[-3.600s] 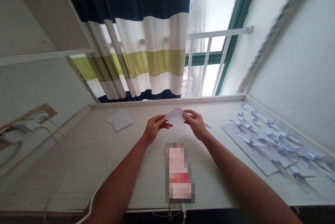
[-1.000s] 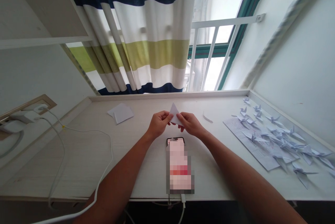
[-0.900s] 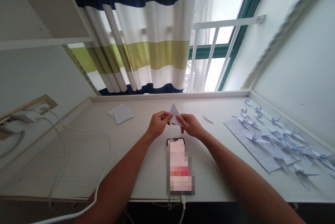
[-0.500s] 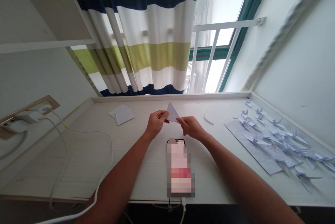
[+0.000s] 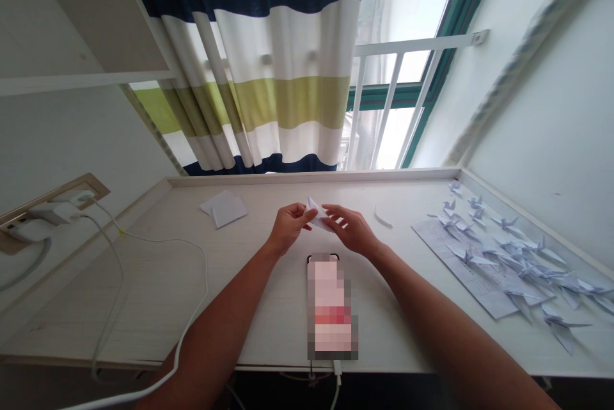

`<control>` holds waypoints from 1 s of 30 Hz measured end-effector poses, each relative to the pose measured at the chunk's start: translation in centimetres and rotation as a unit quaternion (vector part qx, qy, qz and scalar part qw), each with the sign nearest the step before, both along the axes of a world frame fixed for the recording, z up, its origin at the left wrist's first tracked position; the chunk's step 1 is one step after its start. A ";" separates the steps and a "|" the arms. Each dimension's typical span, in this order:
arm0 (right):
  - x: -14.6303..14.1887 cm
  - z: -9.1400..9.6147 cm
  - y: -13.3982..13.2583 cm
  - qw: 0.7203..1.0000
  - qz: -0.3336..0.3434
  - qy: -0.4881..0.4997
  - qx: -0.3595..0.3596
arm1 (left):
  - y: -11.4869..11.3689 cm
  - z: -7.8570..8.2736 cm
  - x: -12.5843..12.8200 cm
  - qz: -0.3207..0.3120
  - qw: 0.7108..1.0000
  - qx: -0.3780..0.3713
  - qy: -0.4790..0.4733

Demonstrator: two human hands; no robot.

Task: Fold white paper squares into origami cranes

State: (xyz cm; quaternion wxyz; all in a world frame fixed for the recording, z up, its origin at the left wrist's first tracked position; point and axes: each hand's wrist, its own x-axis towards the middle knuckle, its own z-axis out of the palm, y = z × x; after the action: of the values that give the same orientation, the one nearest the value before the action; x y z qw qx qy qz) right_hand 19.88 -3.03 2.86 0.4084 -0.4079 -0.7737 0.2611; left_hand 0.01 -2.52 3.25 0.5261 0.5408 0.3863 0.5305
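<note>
A small folded piece of white paper point(image 5: 317, 215) is held up above the desk between my hands. My left hand point(image 5: 288, 228) pinches its left end. My right hand point(image 5: 350, 231) is close beside the paper's right end, fingers apart, and does not clearly grip it. Below both hands, a smartphone point(image 5: 332, 305) lies on the desk, its screen pixelated. The paper's inner folds are partly hidden by my left fingers.
A small stack of white paper squares point(image 5: 224, 209) lies left of my hands, and a curved paper strip point(image 5: 382, 218) lies right. Several white paper cranes point(image 5: 503, 255) rest on a printed sheet point(image 5: 460, 258). A white cable point(image 5: 205, 288) runs from a wall charger point(image 5: 48, 213).
My right hand has let go of the paper and moved slightly right, fingers spread. The paper, earlier an upright triangle between both hands, now sits lower and flatter in my left hand.
</note>
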 end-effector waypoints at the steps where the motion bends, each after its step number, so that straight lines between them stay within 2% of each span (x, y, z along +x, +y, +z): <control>1: -0.1 0.0 0.0 0.999 -0.002 0.039 -0.025 | 0.0 0.1 0.0 -0.010 1.000 0.012 -0.007; 5: -0.4 0.2 0.3 0.964 0.011 0.215 -0.152 | 0.1 0.1 -0.3 -0.027 0.999 0.025 0.005; 9: -0.1 0.5 0.5 0.942 0.028 0.254 -0.217 | 0.3 0.1 -0.7 -0.037 0.998 -0.006 0.043; 15: 0.4 0.4 0.8 0.938 0.032 0.248 -0.240 | 0.7 -0.2 -1.3 -0.055 0.995 0.011 0.077; 20: 0.5 0.3 0.9 0.934 0.030 0.267 -0.237 | 1.0 -0.6 -1.5 -0.045 0.995 -0.015 0.087; 23: 0.8 0.4 1.0 0.925 0.050 0.288 -0.245 | 1.0 -0.5 -1.6 -0.052 0.997 -0.019 0.051; 27: 1.3 0.5 1.2 0.907 0.077 0.320 -0.265 | 0.9 -0.2 -2.1 -0.097 0.995 -0.027 -0.013; 30: 1.6 0.4 1.4 0.901 0.080 0.330 -0.270 | 0.8 -0.2 -2.1 -0.114 0.993 -0.024 -0.024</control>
State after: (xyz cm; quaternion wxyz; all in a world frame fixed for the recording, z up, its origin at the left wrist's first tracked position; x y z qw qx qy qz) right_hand 21.47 -1.63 3.22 0.4921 -0.3296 -0.5248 0.6114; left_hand -2.12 -1.73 3.08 0.6049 0.5555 0.3219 0.4710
